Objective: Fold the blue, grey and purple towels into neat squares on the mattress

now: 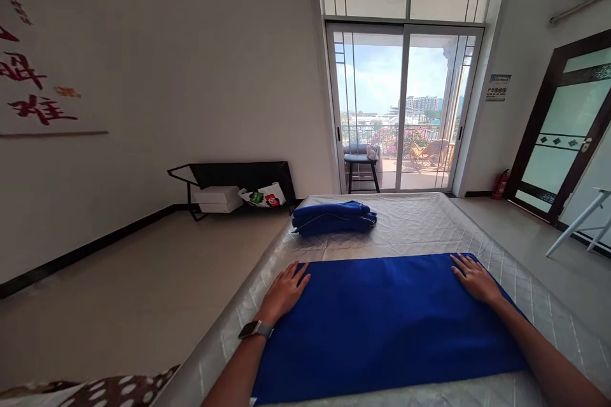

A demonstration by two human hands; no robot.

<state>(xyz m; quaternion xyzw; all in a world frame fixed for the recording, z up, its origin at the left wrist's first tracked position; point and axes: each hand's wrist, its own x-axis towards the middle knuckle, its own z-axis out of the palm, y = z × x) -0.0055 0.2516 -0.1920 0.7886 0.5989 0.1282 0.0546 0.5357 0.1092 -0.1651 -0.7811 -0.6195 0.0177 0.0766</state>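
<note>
A blue cloth [386, 324] lies spread out flat on the pale quilted mattress [410, 216] in front of me. My left hand [285, 289], with a watch on its wrist, rests open on the cloth's far left corner, fingers spread. On the far right corner lies my right hand [476, 276], also open, with its fingers stretched out flat. Beyond the cloth, at the mattress's far left, sits a pile of folded blue cloth [334, 217].
A low black rack [238, 175] with a white box [217, 199] and a printed bag [263, 196] stands by the left wall. Behind the mattress are sliding glass doors [405, 108] and a stool [361, 162]. Brown spotted fabric [119, 391] shows at bottom left.
</note>
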